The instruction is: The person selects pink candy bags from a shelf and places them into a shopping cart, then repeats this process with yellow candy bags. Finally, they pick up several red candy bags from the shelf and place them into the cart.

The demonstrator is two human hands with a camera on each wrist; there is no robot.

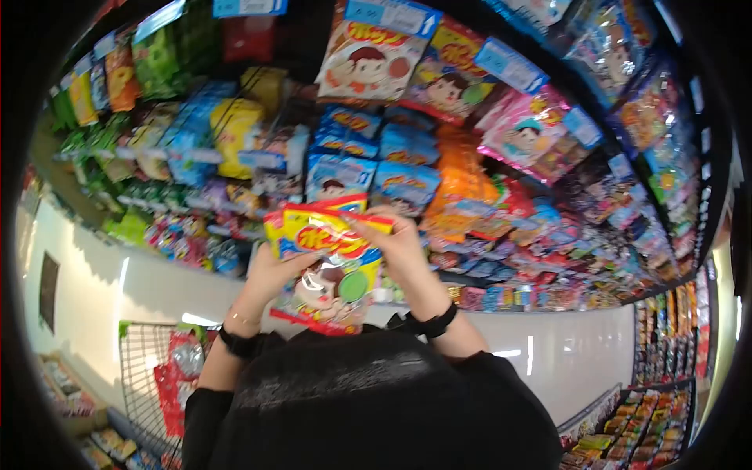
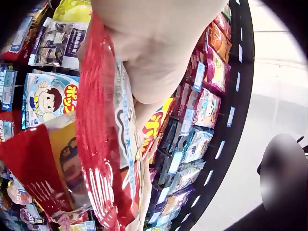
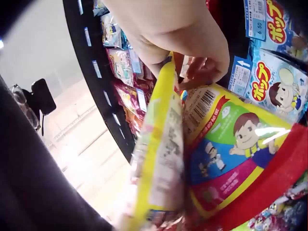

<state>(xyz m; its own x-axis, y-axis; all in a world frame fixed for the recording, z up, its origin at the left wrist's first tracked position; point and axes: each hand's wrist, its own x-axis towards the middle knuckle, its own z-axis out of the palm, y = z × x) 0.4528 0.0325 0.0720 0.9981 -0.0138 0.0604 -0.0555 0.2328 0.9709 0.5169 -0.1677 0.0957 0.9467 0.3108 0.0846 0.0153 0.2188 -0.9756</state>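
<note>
Two bags of candy with red and yellow edges are held close together in front of the chest. The front candy bag (image 1: 317, 274) shows a cartoon face and a green round lollipop. Behind it, the second candy bag (image 1: 348, 205) shows mainly its top edge. My left hand (image 1: 272, 272) grips the front bag's left side, thumb across its face. At the upper right corner, my right hand (image 1: 401, 249) pinches the bags' top edges. In the right wrist view the bags spread apart below that hand, the rear one showing a printed panel (image 3: 231, 149) with a barcode.
Shelves of hanging candy bags curve ahead, with blue bags (image 1: 337, 172) and orange bags (image 1: 454, 184) just beyond the hands. Price tags (image 1: 513, 66) line the shelf edges. A wire shopping cart (image 1: 141, 360) holding red packages stands at lower left. Pale floor (image 1: 548, 345) lies behind.
</note>
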